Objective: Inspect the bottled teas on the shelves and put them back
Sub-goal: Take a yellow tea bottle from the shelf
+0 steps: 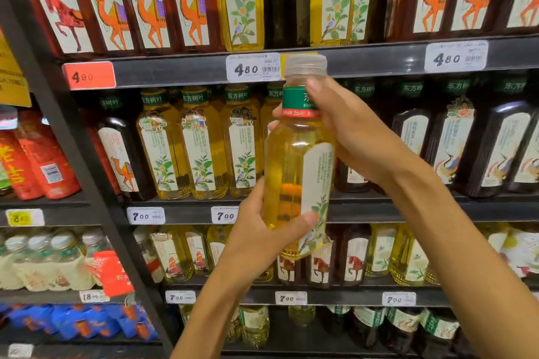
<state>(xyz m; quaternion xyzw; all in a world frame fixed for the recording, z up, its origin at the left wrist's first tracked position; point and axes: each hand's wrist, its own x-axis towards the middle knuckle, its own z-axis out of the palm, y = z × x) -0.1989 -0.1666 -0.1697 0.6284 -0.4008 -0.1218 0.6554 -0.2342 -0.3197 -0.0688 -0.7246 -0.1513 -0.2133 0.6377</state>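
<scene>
A tall bottle of pale yellow tea [291,160] with a clear cap, a green neck band and a white leaf-and-bird label is held upright in front of the shelves. My left hand [262,230] grips its lower part, thumb across the label. My right hand [344,137] grips its neck and shoulder from the right. Matching yellow tea bottles [201,148] stand in a row on the middle shelf [186,214] behind it, with a gap in that row hidden by the held bottle.
Dark tea bottles with camel labels [151,6] fill the top shelf, dark bottles with bird labels [501,148] the middle right. Price tags [253,67] line the shelf edges. Red bottles [40,160] and multipacks [43,262] sit in the left bay.
</scene>
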